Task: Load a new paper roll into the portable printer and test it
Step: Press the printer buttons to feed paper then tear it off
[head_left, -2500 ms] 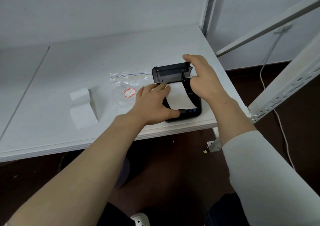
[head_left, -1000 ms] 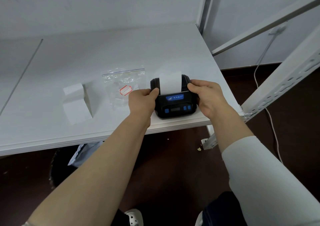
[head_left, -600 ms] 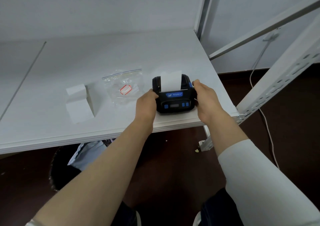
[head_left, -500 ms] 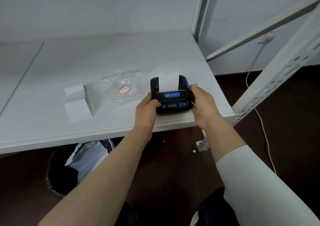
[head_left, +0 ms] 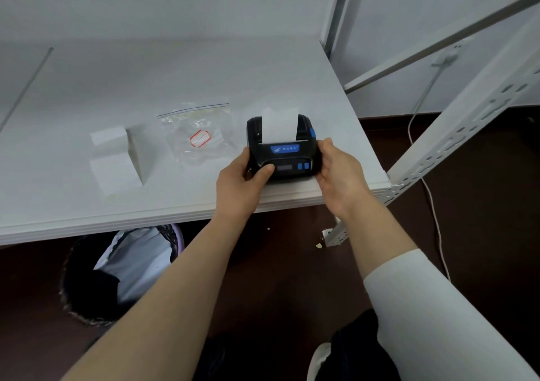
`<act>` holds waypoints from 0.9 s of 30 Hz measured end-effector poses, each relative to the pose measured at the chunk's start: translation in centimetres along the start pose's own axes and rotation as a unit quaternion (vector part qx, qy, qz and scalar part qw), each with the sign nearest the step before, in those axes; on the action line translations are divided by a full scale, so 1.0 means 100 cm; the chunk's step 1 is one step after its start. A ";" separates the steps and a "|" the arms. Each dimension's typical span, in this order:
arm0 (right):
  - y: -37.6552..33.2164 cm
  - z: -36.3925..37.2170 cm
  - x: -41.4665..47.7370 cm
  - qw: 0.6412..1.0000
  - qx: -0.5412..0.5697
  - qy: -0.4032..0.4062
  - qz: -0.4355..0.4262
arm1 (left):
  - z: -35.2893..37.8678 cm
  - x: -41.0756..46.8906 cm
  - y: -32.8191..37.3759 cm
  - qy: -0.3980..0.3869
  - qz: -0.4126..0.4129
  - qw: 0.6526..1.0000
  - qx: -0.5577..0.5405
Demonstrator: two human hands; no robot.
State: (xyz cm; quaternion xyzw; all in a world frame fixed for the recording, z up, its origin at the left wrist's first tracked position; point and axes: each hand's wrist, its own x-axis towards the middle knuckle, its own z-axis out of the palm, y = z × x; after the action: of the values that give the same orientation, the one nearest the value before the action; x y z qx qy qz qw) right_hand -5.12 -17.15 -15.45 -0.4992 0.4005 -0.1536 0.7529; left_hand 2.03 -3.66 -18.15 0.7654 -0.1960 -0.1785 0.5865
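Observation:
The small black portable printer (head_left: 287,158) with blue buttons sits near the front right corner of the white table (head_left: 181,73), its lid closed. A strip of white paper (head_left: 280,124) sticks up out of its slot. My left hand (head_left: 242,180) grips the printer's left side, with the thumb resting on the front panel beside the small display. My right hand (head_left: 340,173) holds the printer's right side.
A clear zip bag (head_left: 198,135) with a red-bordered label lies just left of the printer. Farther left lies a stack of folded white paper (head_left: 117,158). A bin (head_left: 117,275) stands under the table. A white slotted shelf frame (head_left: 455,135) and a cable (head_left: 429,193) are at the right.
The printer's lid, open 2.5 s ago, is now closed with paper sticking out. Both hands moved to the printer's sides, and my left thumb has come onto the front panel.

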 end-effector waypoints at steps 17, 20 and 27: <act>0.003 -0.001 0.001 0.998 -0.056 0.025 0.003 | 0.004 0.004 -0.006 0.034 -0.002 0.999 0.020; 0.003 0.000 0.001 0.998 -0.055 0.027 0.001 | 0.004 0.006 -0.006 0.034 -0.003 0.999 0.011; 0.005 0.000 0.003 0.998 -0.060 0.033 0.003 | 0.005 0.007 -0.008 0.040 -0.009 0.999 0.014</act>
State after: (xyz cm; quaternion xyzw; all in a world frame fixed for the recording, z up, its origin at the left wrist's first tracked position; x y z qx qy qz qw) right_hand -5.01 -17.14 -16.03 -0.5370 0.4349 -0.1428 0.7086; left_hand 2.47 -4.29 -19.11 0.7819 -0.1676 -0.1501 0.5814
